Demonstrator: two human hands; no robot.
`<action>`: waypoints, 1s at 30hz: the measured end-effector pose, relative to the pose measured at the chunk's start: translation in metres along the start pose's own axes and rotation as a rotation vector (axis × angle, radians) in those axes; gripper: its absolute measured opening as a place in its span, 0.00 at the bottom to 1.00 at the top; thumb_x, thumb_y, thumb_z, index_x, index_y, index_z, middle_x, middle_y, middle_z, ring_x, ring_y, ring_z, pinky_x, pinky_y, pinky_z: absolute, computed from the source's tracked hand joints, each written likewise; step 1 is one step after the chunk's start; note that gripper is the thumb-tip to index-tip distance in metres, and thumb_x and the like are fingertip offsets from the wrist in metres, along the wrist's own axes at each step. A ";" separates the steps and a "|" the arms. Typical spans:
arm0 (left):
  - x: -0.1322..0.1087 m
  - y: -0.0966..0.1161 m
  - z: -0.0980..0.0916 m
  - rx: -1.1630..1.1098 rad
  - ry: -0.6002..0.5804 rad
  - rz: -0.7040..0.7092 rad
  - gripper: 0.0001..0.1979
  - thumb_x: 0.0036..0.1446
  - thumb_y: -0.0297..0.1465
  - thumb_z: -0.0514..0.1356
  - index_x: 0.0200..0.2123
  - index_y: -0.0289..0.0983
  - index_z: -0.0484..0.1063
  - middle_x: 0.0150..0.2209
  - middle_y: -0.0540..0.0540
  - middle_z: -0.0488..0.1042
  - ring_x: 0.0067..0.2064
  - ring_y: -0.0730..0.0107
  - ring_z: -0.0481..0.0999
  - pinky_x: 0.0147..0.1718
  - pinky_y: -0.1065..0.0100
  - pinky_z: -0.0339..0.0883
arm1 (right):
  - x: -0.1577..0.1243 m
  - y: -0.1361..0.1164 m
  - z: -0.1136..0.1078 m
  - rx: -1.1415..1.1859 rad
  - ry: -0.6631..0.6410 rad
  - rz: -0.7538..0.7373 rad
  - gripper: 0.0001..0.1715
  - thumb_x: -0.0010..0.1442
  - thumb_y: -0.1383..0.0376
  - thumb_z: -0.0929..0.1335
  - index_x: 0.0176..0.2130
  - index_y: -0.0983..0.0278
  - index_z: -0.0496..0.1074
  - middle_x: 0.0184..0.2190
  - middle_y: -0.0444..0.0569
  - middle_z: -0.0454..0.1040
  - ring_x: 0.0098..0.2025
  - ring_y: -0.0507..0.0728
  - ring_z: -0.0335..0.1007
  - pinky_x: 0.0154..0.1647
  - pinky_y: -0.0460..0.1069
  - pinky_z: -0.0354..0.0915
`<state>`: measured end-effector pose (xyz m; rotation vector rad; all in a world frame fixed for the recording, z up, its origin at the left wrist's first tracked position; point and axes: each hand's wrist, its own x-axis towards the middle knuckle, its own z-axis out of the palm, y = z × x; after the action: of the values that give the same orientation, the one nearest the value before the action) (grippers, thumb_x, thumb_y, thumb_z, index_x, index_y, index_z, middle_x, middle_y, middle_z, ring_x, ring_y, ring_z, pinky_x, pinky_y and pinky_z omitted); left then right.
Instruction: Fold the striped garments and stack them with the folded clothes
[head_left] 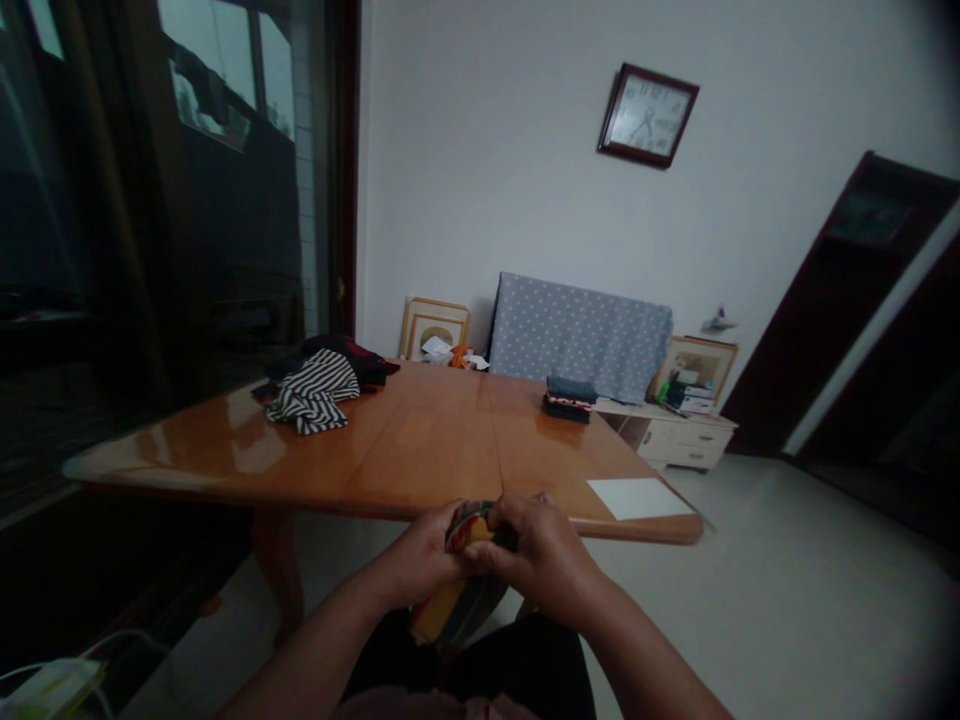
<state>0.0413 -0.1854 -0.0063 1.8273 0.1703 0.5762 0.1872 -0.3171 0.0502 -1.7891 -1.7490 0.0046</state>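
My left hand [420, 560] and my right hand [534, 552] hold a bunched piece of cloth [461, 600] in front of me, just off the near edge of a glossy wooden table [420, 450]. The cloth shows yellow, orange and dark grey, and my fingers hide much of it. A white flat sheet [637, 498] lies on the table near the right corner, close to my right hand. Farther off are a black-and-white striped garment [311, 392] and a small stack of folded dark clothes [570, 398].
Dark garments [337, 352] lie behind the striped one. Framed pictures [433, 328] and a blue dotted cloth [577, 335] lean at the wall behind the table. A white drawer unit [675, 435] stands at the right, and a power strip [52, 690] lies low at the left.
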 end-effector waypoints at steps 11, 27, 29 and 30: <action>0.003 -0.006 -0.003 -0.028 -0.098 0.037 0.26 0.53 0.36 0.70 0.54 0.36 0.72 0.47 0.44 0.75 0.49 0.59 0.73 0.49 0.63 0.66 | 0.001 0.002 0.000 0.165 -0.069 -0.105 0.10 0.62 0.60 0.72 0.45 0.53 0.78 0.40 0.44 0.80 0.44 0.59 0.74 0.49 0.56 0.59; -0.002 0.001 -0.006 -0.217 -0.078 -0.059 0.26 0.54 0.34 0.69 0.56 0.36 0.71 0.49 0.42 0.78 0.49 0.57 0.76 0.51 0.58 0.68 | -0.003 0.021 -0.013 0.440 0.296 0.067 0.21 0.64 0.51 0.68 0.51 0.58 0.76 0.46 0.51 0.78 0.49 0.60 0.73 0.52 0.56 0.65; -0.003 0.001 -0.008 -0.283 -0.065 -0.089 0.25 0.54 0.34 0.69 0.55 0.36 0.72 0.48 0.41 0.79 0.47 0.58 0.78 0.50 0.59 0.69 | -0.007 0.030 -0.017 0.528 0.285 0.128 0.24 0.64 0.51 0.68 0.55 0.57 0.73 0.51 0.52 0.77 0.54 0.61 0.71 0.57 0.58 0.64; -0.003 0.002 -0.008 -0.308 -0.054 -0.098 0.25 0.54 0.34 0.70 0.54 0.36 0.72 0.48 0.41 0.79 0.47 0.59 0.78 0.49 0.59 0.70 | -0.010 0.034 -0.017 0.562 0.244 0.147 0.26 0.64 0.50 0.69 0.57 0.57 0.71 0.53 0.52 0.76 0.56 0.62 0.70 0.59 0.60 0.63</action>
<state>0.0343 -0.1800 -0.0040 1.5253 0.1263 0.4566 0.2239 -0.3302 0.0447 -1.4266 -1.2779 0.2967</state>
